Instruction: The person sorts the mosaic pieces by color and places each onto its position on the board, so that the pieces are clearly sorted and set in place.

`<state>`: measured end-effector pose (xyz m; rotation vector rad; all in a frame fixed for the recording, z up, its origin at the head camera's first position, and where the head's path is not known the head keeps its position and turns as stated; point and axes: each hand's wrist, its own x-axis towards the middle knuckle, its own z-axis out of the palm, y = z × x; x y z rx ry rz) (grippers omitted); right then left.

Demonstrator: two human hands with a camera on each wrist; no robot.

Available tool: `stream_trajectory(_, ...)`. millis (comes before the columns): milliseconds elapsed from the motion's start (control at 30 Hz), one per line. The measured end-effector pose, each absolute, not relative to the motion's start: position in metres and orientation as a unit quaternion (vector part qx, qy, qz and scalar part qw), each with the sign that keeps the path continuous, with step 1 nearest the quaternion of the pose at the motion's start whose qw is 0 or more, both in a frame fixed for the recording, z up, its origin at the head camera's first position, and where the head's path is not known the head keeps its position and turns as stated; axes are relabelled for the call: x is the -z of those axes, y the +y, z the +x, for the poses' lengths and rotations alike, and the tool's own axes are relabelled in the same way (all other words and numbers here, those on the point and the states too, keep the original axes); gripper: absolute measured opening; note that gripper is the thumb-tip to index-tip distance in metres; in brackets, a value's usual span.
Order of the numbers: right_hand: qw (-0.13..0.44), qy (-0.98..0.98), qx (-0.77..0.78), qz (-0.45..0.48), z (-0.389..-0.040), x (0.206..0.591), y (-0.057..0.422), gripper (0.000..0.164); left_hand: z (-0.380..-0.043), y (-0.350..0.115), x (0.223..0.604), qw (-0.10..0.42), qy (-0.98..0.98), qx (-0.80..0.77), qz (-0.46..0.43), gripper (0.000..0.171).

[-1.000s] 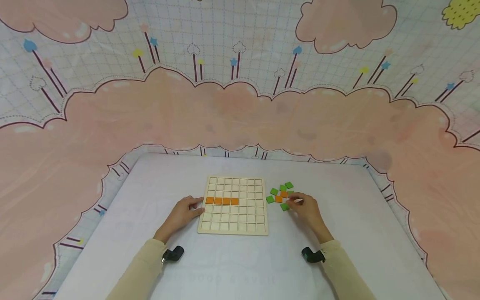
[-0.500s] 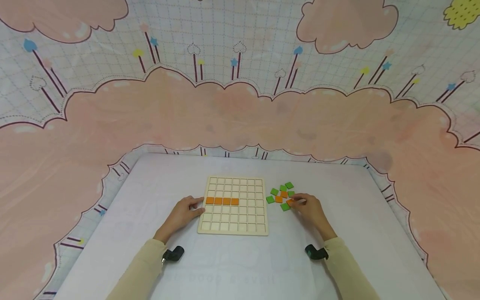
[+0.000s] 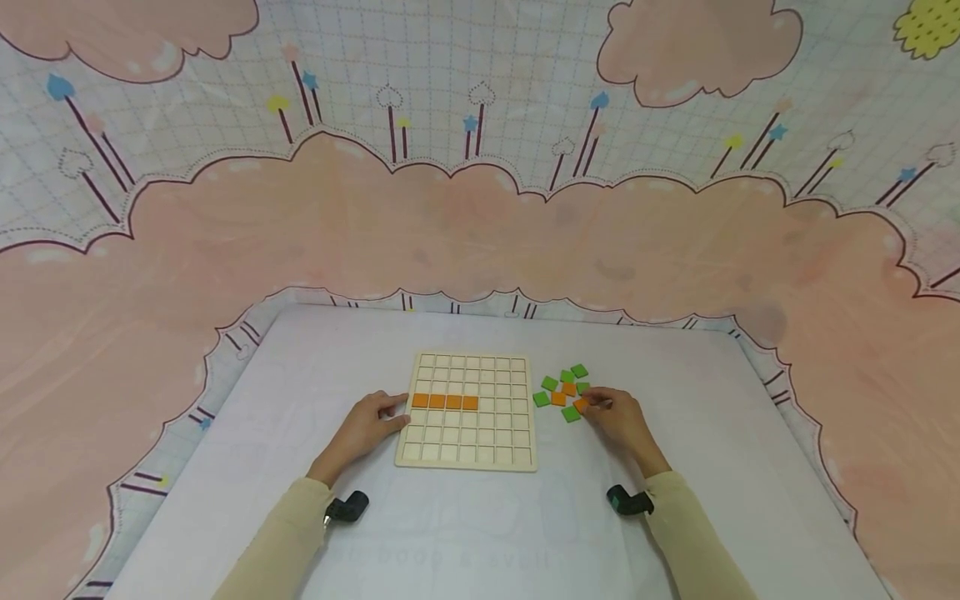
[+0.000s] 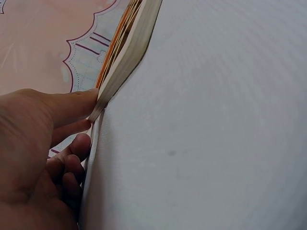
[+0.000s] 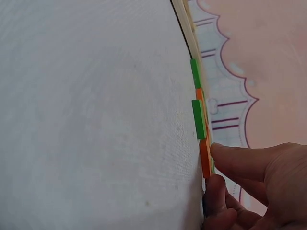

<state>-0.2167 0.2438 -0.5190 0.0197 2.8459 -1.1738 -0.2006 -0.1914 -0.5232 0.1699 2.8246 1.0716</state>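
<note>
The square wooden board (image 3: 468, 454) is divided into a grid, with a row of several orange tiles (image 3: 445, 402) in its cells from the left side. My left hand (image 3: 369, 423) touches the board's left edge with the thumb and index finger fairly straight; its other fingers are bent in the left wrist view. To the right of the board lies a loose group of orange and green tiles. My right hand (image 3: 617, 418) is at the group's right side, thumb and index finger pinching an orange tile (image 5: 205, 159) low at the tabletop. Its right end is hidden by the fingertips.
Several green tiles (image 3: 542, 400) lie around two loose orange tiles (image 3: 558, 399) between the board and my right hand. A white cloth (image 3: 480, 533) covers the table. Behind it hangs a printed pink and grid-patterned backdrop (image 3: 480, 242).
My right hand has shifted slightly right, and the orange tile at its fingertips, hidden a second ago, now shows. The left hand and the board stay where they were.
</note>
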Motion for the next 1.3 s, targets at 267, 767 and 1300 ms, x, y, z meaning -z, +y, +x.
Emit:
stream_trajectory(267, 0.040, 0.928, 0.369, -0.001, -0.216, 0.517, 0.242, 0.030, -0.199, -0.191, 0.525, 0.056, 0.933, -0.351, 0.053, 0.048)
stream_trajectory(767, 0.035, 0.918, 0.396, 0.021, -0.216, 0.520, 0.245, 0.019, -0.198, -0.191, 0.525, 0.057, 0.932, -0.354, 0.048, 0.048)
stream_trajectory(1300, -0.003, 0.898, 0.440, 0.025, -0.213, 0.506, 0.233, 0.018, -0.203, -0.191, 0.525, 0.057, 0.933, -0.350, 0.054, 0.048)
